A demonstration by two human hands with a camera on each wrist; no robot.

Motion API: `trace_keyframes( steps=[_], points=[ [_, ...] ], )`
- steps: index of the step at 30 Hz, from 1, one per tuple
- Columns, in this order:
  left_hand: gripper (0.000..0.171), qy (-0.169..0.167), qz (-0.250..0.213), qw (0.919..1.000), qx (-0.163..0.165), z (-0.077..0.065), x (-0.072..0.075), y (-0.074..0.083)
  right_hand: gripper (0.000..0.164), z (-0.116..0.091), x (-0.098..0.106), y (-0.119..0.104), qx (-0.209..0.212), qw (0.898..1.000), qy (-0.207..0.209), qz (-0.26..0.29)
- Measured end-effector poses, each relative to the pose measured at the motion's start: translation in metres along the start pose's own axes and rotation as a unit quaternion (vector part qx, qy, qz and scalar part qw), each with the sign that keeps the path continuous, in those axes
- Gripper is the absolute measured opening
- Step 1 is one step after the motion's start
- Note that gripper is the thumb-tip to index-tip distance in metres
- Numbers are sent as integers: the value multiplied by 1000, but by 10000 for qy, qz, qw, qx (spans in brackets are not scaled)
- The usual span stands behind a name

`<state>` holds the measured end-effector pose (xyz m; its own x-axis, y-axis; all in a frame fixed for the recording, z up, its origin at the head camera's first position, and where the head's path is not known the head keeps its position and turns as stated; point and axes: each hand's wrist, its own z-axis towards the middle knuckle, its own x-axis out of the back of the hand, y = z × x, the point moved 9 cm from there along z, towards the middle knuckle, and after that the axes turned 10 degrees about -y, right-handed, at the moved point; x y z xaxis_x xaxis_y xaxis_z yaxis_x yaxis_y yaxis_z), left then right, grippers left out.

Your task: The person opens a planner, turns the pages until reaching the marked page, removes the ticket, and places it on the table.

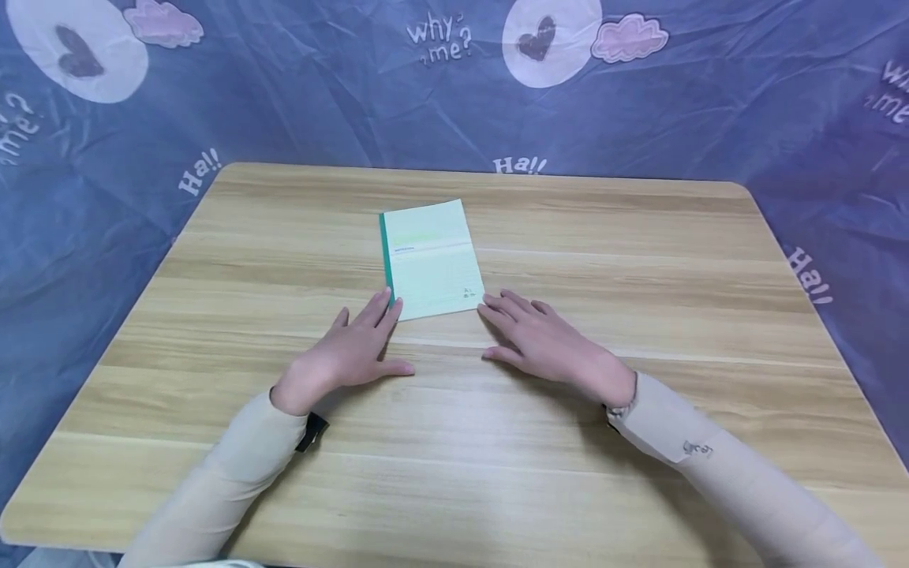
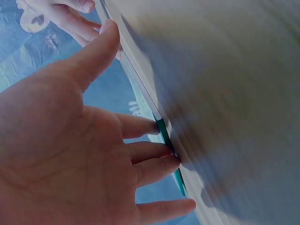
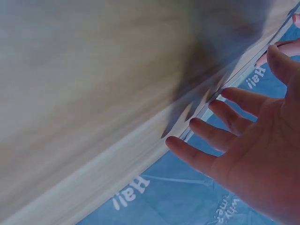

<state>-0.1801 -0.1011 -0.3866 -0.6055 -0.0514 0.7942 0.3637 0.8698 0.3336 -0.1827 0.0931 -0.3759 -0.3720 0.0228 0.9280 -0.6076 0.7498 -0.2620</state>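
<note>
A pale green notebook (image 1: 433, 264) with a dark green spine lies flat and slightly turned on the wooden table, its cover up. At its near left corner is my left hand (image 1: 348, 347), fingers straight with the tips right at the spine (image 2: 162, 130). My right hand (image 1: 550, 339) reaches the near right corner, its index fingertip at the cover's edge and the thumb held apart. Neither hand grips anything. From the right wrist, the fingers (image 3: 201, 138) look spread and extended close to the tabletop.
The light wooden table (image 1: 639, 260) has rounded corners. Behind and beside it hangs a blue cloth (image 1: 341, 87) printed with clouds, hearts and white lettering. Pale sleeves (image 1: 234, 465) cover both forearms, with a dark strap (image 1: 312, 431) at the left wrist.
</note>
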Motion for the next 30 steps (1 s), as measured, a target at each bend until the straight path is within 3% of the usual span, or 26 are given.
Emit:
trace_keyframes(
  steps=[30],
  points=[
    [101,-258,512,9951,-800,19,-13,64,67,-82,-14,21,-427,9987,244,144]
  ],
)
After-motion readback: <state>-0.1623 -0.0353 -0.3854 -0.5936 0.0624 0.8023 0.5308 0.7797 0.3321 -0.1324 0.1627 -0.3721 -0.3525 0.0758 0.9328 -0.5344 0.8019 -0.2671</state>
